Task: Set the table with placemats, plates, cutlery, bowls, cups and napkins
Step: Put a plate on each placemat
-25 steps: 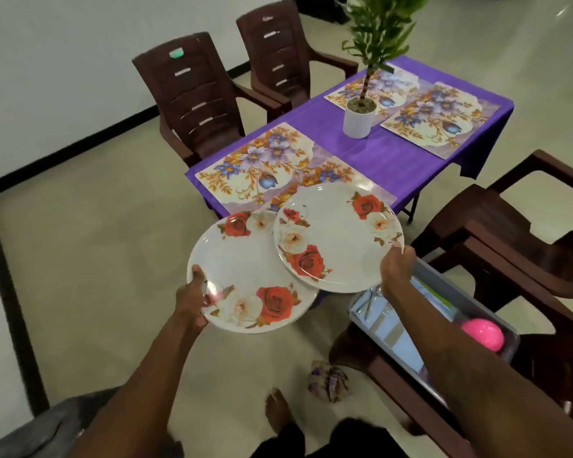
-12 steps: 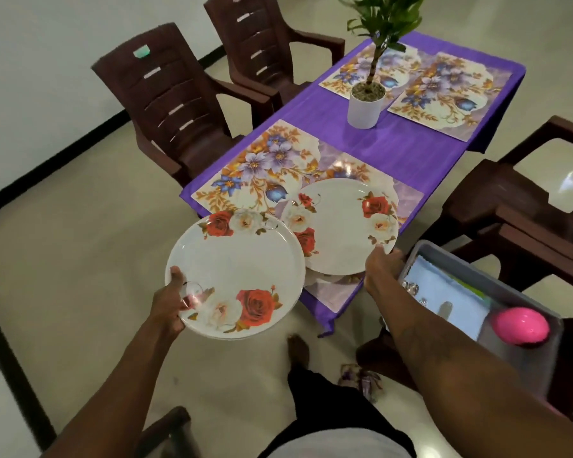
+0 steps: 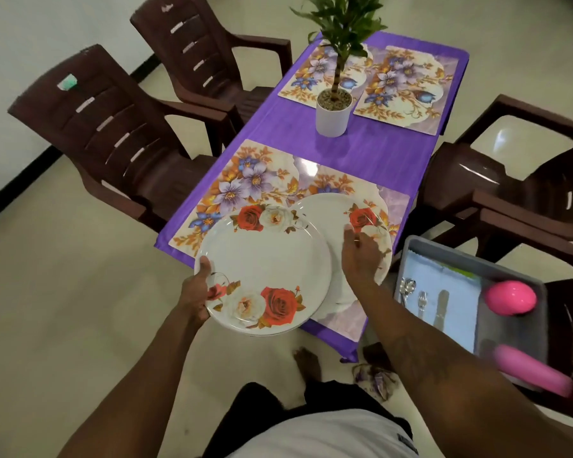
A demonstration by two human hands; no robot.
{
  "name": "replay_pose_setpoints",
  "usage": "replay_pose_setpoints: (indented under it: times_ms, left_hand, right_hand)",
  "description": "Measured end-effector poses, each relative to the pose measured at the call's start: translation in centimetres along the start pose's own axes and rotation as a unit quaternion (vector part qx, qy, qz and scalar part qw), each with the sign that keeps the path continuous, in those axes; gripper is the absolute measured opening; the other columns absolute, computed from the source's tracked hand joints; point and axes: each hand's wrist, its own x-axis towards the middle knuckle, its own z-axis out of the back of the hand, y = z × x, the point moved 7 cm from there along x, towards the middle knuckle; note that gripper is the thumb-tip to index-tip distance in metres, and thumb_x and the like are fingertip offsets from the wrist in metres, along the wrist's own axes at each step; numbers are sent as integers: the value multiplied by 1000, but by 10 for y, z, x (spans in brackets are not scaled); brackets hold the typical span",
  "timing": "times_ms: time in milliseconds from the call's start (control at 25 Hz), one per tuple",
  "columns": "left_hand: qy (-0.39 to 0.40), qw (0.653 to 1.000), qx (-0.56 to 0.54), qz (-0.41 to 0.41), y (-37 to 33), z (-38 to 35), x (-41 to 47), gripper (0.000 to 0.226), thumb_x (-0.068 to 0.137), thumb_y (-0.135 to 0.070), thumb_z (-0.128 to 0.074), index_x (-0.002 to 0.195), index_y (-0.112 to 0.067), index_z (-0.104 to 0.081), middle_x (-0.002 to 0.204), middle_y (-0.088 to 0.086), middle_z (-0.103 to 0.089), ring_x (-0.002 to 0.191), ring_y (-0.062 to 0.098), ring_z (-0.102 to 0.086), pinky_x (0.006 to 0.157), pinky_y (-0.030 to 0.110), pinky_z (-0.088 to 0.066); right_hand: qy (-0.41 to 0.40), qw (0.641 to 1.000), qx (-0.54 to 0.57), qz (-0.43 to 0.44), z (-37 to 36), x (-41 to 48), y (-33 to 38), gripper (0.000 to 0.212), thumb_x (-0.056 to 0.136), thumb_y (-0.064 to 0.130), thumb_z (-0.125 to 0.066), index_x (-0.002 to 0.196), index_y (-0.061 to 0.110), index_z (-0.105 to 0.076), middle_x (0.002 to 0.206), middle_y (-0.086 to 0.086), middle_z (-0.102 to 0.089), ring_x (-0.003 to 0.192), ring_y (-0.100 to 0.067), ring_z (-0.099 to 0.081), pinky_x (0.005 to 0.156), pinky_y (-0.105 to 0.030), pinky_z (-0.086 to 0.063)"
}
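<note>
Grip check: my left hand (image 3: 196, 292) curls round plate stack (image 3: 265, 259) rim; my right hand (image 3: 359, 256) lies flat-fingered on single plate (image 3: 328, 213) over placemat (image 3: 394, 206).

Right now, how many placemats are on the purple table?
4. The far-left placemat and far-right placemat lie side by side behind the potted plant. The near-left placemat and near-right placemat lie at the near end, the last partly under a plate. None seems hidden.

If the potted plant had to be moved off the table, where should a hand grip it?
Grip the white pot round its upright wall, coming in level from the near side, over the bare purple cloth. The stem and leaves rise from its top, so a grasp from above looks blocked.
</note>
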Motion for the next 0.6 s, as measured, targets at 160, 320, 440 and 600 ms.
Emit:
replay_pose_setpoints:
  times_ms: [160, 320, 440, 600]
  left_hand:
    - [36, 999, -28, 24, -40, 11, 25, 80, 78, -69, -76, 139, -20, -59, 134, 14, -68, 123, 44, -64, 101, 67, -49]
    - [106, 994, -16, 30, -96, 38, 57, 77, 90, -79, -48, 135, -19, -64, 133, 17, -68, 121, 42, -65, 100, 62, -52]
    - [61, 997, 40, -7, -146, 80, 81, 67, 90, -66, -63, 127, -9, -65, 118, 18, -75, 103, 38, -74, 84, 58, -60]
    - [15, 998, 64, -18, -184, 128, 101, 37, 98, -40, -66, 110, -4, -65, 96, 16, -78, 78, 32, -76, 59, 45, -62]
  right_hand:
    - [125, 991, -7, 41, -73, -18, 43, 33, 91, 46, -73, 102, 15, -78, 95, -3, -76, 89, -22, -70, 80, -28, -48]
    - [92, 996, 15, -6, -117, -35, 72, 38, 104, 39, -55, 129, 12, -67, 126, -9, -69, 117, -29, -64, 104, -41, -48]
    - [59, 990, 83, -96, -155, -51, 89, 47, 110, 39, -40, 150, 16, -45, 151, -10, -51, 135, -32, -50, 117, -51, -37]
    - [-40, 962, 194, -188, -187, -67, 103, 48, 110, 33, -39, 153, 11, -41, 153, -15, -48, 138, -38, -46, 115, -48, -37]
